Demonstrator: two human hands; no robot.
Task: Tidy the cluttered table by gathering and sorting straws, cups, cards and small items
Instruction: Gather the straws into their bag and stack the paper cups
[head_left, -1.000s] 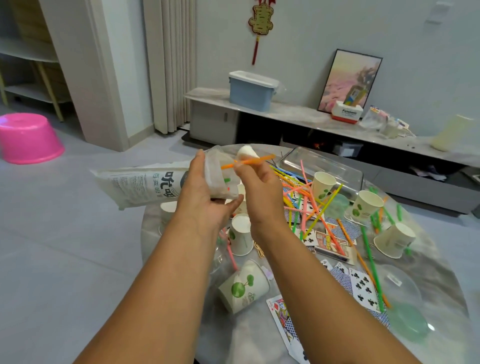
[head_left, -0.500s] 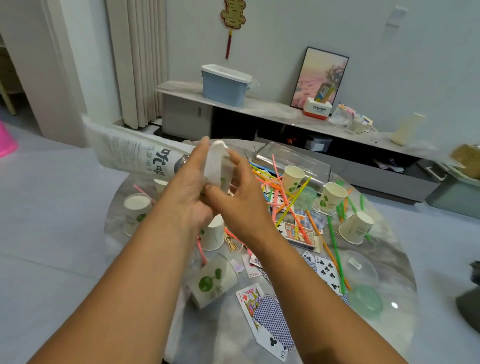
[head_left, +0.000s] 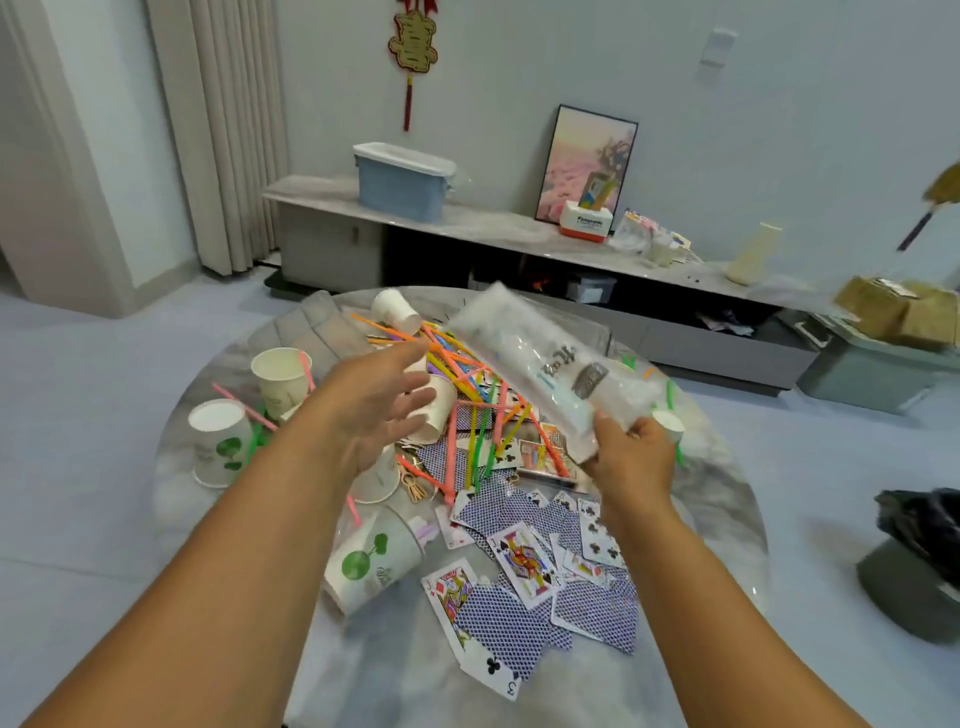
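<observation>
The long plastic bag (head_left: 550, 364) is held up slanted above the heap of coloured straws (head_left: 467, 395) on the round table (head_left: 701, 493), its near end gripped in the right hand (head_left: 631, 457), while the left hand (head_left: 374, 410) hovers with fingers spread and empty over paper cups (head_left: 280, 374) beside scattered playing cards (head_left: 524, 566)
</observation>
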